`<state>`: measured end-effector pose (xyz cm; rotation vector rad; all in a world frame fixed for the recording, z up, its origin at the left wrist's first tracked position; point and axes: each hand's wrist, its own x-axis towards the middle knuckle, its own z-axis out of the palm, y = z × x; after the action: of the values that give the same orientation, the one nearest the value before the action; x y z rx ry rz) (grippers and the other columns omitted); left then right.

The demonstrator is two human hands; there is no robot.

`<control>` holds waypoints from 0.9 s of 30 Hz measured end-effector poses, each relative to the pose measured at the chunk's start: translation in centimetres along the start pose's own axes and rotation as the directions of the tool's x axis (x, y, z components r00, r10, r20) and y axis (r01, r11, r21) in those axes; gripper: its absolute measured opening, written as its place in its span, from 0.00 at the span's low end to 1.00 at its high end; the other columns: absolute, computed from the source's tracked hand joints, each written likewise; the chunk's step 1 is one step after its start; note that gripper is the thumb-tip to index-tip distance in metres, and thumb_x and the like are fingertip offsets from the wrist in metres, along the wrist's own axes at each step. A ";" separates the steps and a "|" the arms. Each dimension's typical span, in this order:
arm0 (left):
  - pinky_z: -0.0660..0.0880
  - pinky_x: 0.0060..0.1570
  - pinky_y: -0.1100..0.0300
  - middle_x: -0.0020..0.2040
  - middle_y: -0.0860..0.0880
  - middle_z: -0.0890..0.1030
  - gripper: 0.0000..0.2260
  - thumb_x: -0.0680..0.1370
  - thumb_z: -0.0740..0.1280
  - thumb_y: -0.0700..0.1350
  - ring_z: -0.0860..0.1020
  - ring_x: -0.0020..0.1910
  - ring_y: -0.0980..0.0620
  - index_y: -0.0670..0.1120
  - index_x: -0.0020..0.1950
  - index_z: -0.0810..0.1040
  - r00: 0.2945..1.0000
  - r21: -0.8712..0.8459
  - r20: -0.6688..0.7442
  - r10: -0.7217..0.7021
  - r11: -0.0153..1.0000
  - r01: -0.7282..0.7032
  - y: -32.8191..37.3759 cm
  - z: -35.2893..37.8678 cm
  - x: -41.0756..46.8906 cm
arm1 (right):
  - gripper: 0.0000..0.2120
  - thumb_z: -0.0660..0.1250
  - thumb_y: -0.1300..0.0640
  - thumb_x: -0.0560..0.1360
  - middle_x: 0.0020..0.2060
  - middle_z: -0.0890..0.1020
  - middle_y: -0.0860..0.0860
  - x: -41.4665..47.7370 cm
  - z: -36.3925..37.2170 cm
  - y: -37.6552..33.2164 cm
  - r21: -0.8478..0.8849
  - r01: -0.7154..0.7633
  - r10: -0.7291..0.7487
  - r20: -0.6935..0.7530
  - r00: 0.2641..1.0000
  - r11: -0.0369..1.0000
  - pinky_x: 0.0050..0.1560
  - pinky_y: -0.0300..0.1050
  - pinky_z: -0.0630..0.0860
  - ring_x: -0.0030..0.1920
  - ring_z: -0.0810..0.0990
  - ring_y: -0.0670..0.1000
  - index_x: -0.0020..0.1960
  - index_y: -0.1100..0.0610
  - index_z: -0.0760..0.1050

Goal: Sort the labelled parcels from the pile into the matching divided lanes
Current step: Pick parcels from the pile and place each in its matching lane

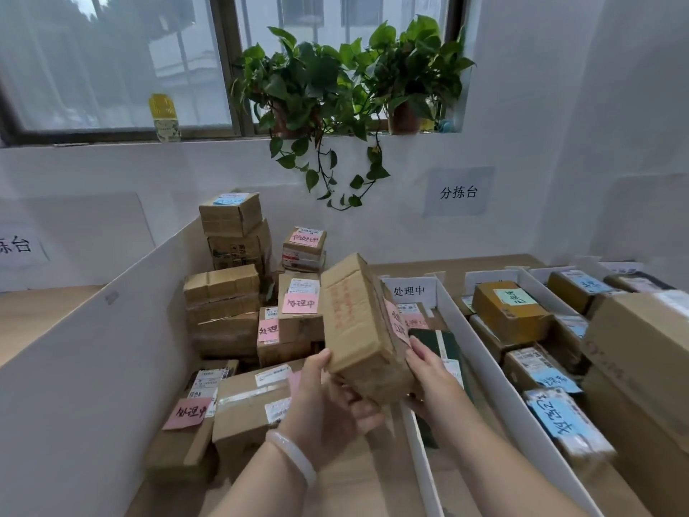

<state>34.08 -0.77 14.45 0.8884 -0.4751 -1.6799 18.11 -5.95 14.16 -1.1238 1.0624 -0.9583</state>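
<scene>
Head view, sorting bench (354,490). Brown cardboard parcel (354,322) held up off the bench in both hands, tilted, far end higher, between the pile (238,311) and the first lane (440,367). Left hand (328,397) gripped the near lower end, fingers (358,408) curled underneath, thumb on the broad face. Right hand (428,371) clasped the right side, thumb tucked under the corner. Pink label (396,322) on that right side, writing not readable. White sign (409,291) at the head of the lane read 处理中. Several pile boxes carried pink labels; lanes further right held blue-labelled parcels (559,419)
</scene>
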 end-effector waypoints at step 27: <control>0.80 0.52 0.50 0.65 0.47 0.79 0.30 0.70 0.72 0.50 0.82 0.57 0.46 0.53 0.72 0.69 0.990 0.549 0.085 0.116 0.823 -0.144 -9.8 7.5 1.9 | 0.18 0.68 0.59 0.77 0.47 0.86 0.55 -7.4 -17.2 2.1 0.267 -0.151 0.203 -0.181 0.962 0.952 0.48 0.61 0.82 0.44 0.86 0.55 0.64 0.49 0.70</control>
<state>21.94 -0.70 11.70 1.2023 -1.0724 -1.4537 -0.21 -2.14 11.60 -0.7180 1.1512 -1.0477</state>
